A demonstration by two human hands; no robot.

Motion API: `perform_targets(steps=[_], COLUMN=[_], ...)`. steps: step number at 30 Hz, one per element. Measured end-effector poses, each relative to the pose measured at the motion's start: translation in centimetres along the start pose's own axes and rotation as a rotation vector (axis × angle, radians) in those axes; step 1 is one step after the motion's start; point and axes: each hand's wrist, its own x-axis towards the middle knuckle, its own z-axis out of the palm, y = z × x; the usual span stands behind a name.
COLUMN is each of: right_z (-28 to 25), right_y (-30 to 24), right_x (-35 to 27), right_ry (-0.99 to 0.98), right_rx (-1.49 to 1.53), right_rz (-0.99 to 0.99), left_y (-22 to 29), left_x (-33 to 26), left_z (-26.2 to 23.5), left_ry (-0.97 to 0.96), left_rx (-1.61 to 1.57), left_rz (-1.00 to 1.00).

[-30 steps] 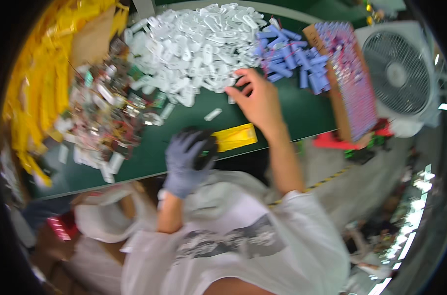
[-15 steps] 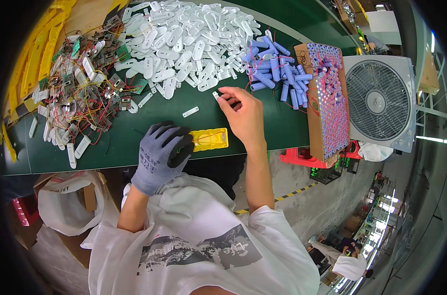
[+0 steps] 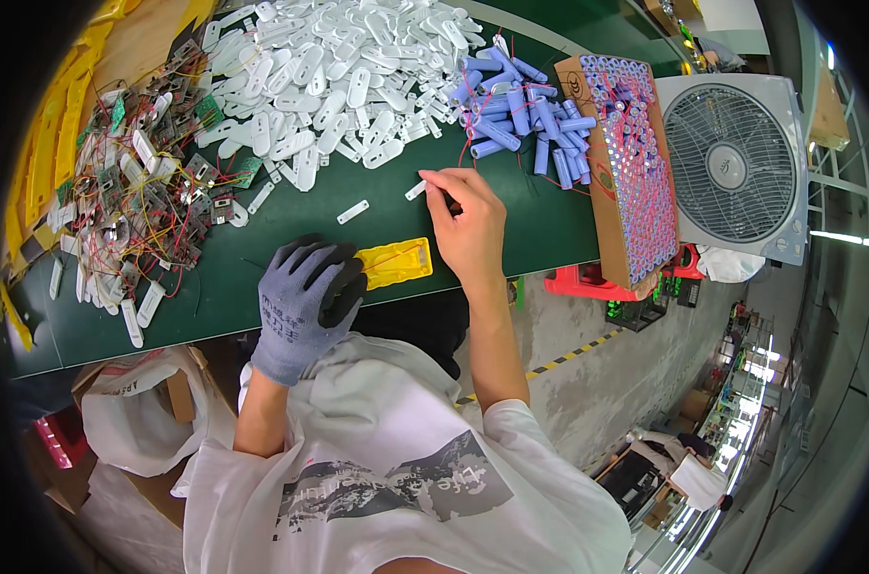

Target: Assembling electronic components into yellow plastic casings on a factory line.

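Observation:
My left hand (image 3: pixel 310 308), in a grey-blue glove with dark fingertips, is closed on the left end of a yellow plastic shell (image 3: pixel 396 263) at the table's near edge. A thin wire seems to lie inside the shell. My bare right hand (image 3: pixel 471 228) pinches a small white plastic strip (image 3: pixel 416 190) between thumb and fingertips, above the green table (image 3: pixel 300 215). A similar loose white strip (image 3: pixel 353 211) lies between the shell and the heap of white oval plastic pieces (image 3: pixel 334 81).
Circuit boards with tangled wires (image 3: pixel 157 182) are heaped at left, beside yellow shells (image 3: pixel 56 143). Purple cylindrical cells (image 3: pixel 525 110) lie at right, before a cardboard box (image 3: pixel 602 182) packed with cells. A grey fan (image 3: pixel 731 167) stands beyond. A white sack (image 3: pixel 133 421) sits below the table.
The whole view has shifted slightly, moving the table things left. Against the table, my right hand with the white strip has come a little right and nearer. My left hand keeps its hold.

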Motion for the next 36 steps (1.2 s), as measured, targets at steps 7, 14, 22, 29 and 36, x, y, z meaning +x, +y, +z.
perform_targets(steps=[7,14,22,29,36], right_z=[-0.3,-1.4,-4.4,-4.3,-6.0], right_y=[-0.3,-0.5,-1.8,-0.6,-2.8], right_x=[-0.2,-0.5,-3.9,-4.4,-4.0], right_ry=[0.033,0.016,-0.117,-0.162,-0.426], right_rx=[0.052,0.219,0.156,-0.145,-0.342], right_rz=[0.140,0.109,-0.203,-0.509,-0.557], left_y=[0.0,0.3,0.5,0.2,0.3], left_x=[0.1,0.2,0.5,0.4,0.3], left_z=[0.4,0.4,0.1,0.4,0.2], left_ry=[0.009,0.006,-0.007,-0.002,-0.002], left_rx=[0.015,0.046,0.017,0.008,0.020], left_rz=[0.027,0.021,-0.015,-0.006,-0.010])
